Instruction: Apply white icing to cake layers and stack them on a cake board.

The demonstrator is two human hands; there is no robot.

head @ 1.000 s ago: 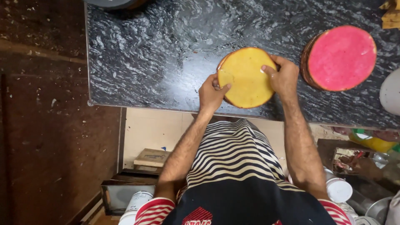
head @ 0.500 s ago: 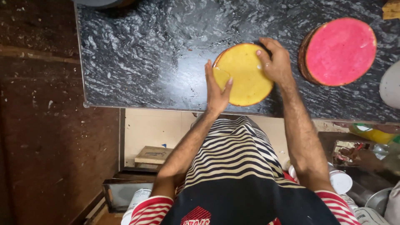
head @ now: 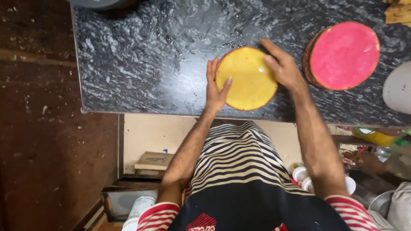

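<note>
The yellow cake [head: 247, 79] lies flat on the dark stone counter [head: 141, 64], near the front edge. My left hand [head: 215, 87] is open and flat against its left side, thumb resting on top. My right hand [head: 280, 64] is open too, with fingers spread over the right side and top. A moment ago my right hand sat lower on the rim; now it has slid up toward the back. The pink cake [head: 343, 55] sits well apart, to the right.
</note>
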